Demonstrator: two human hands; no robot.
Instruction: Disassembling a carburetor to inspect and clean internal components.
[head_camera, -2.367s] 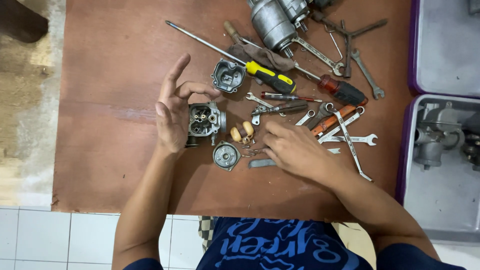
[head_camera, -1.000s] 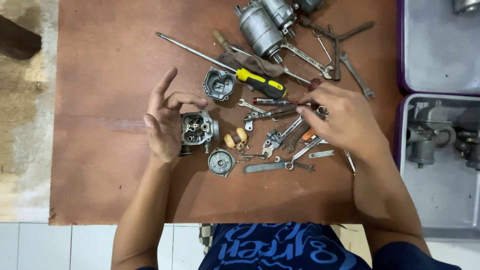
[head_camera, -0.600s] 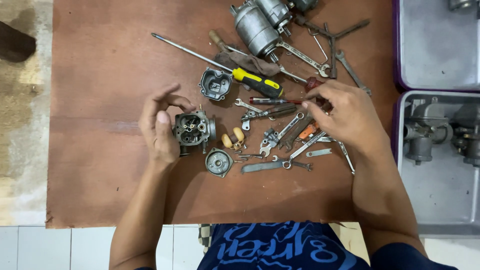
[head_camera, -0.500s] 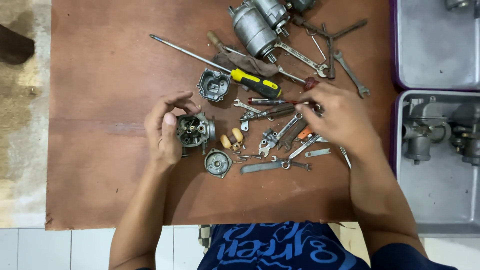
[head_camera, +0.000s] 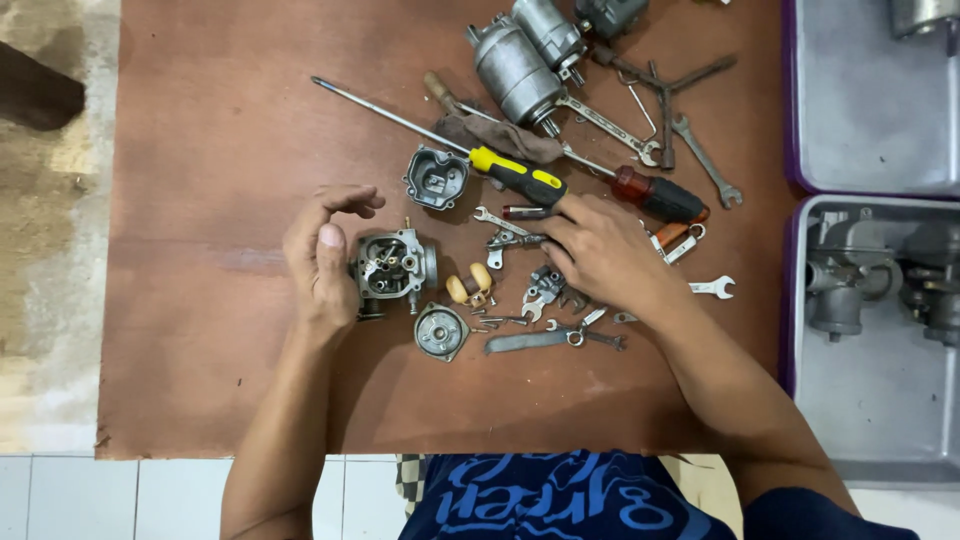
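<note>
My left hand (head_camera: 322, 255) curls around the left side of a grey metal carburettor body (head_camera: 392, 267) that rests on the brown table (head_camera: 220, 150). My right hand (head_camera: 600, 250) lies palm down over a heap of small tools, fingertips at a small metal tool (head_camera: 515, 240) beside the yellow-and-black screwdriver (head_camera: 515, 174). Whether it grips anything is hidden. A float bowl cover (head_camera: 436, 179) lies above the carburettor, a round cap (head_camera: 441, 332) below it, and tan floats (head_camera: 469, 285) between.
A red-handled screwdriver (head_camera: 660, 196), spanners (head_camera: 705, 160) and grey cylindrical motors (head_camera: 515, 70) crowd the table's upper right. A flat wrench (head_camera: 550, 340) lies nearer me. Two purple-rimmed metal trays (head_camera: 870, 110) stand at the right; the lower tray (head_camera: 880, 400) holds carburettor parts.
My left hand has closed from open fingers onto the carburettor body. My right hand has slid left from the red-handled screwdriver toward the small tools beside the yellow one.
</note>
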